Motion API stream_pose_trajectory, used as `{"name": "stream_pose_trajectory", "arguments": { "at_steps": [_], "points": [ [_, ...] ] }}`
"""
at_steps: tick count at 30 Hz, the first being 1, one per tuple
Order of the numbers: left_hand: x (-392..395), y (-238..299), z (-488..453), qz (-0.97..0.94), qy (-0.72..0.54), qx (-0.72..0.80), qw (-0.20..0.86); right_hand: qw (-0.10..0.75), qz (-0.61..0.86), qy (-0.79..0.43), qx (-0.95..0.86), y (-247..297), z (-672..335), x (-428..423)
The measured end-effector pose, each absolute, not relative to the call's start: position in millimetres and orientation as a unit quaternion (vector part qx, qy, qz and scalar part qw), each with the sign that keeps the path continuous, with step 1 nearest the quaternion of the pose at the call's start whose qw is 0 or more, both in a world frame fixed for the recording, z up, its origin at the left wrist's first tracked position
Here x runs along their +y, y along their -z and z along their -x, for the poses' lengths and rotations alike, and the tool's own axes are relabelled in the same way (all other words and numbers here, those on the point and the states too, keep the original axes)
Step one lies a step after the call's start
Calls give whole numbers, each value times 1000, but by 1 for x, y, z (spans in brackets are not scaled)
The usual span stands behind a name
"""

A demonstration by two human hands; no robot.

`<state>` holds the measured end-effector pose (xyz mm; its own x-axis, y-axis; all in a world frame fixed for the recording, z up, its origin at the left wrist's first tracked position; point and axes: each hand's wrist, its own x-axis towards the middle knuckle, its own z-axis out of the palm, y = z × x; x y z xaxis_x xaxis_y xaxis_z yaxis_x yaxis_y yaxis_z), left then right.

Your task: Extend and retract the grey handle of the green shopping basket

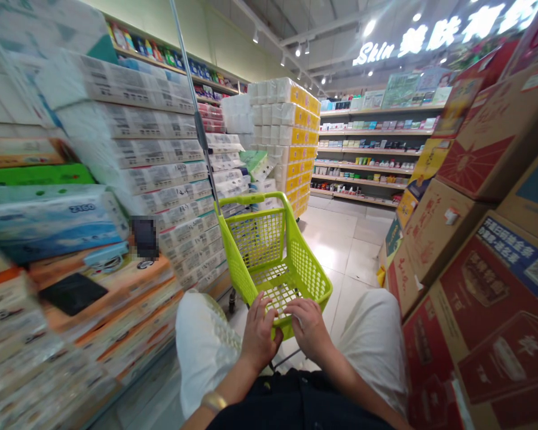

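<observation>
A lime-green plastic shopping basket with lattice walls stands on the floor between my knees. It looks bare inside, with its slotted bottom showing. My left hand is at the near rim, fingers bent over it and thumb on the outer side. Close beside it, my right hand curls over the same rim, its fingers pointing left. The two hands are a small gap apart. A thin metal pole with a dark sleeve slants up from the basket's far left corner. Dark rods show below my hands.
Wrapped tissue packs are stacked high on the left, with a black flat object on an orange pack. Cartons rise close on the right. Beyond the tiled floor are a yellow-and-white paper stack and shelves of small goods.
</observation>
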<state>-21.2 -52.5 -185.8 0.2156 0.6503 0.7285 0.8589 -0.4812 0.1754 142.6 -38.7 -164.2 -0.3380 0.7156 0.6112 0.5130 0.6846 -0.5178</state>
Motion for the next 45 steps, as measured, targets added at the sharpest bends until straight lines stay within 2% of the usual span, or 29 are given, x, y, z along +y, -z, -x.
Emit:
{"name": "stream_pose_trajectory", "arguments": {
  "at_steps": [6,14,23,30,37,45],
  "points": [
    [-54,185,19,765,384,-504,120,474,503,-68,-720,173,-156,-26],
    [-53,186,22,769,389,-491,127,441,377,-123,-805,167,-139,-41],
    [-55,182,19,766,387,-500,112,465,500,-50,-729,175,-151,-32],
    [-53,185,20,767,392,-491,126,450,409,-94,-788,168,-140,-41],
    [-54,185,20,765,388,-502,112,467,485,-71,-736,170,-150,-33],
    [-54,184,21,768,390,-492,128,445,400,-106,-795,169,-142,-37]
  ]
}}
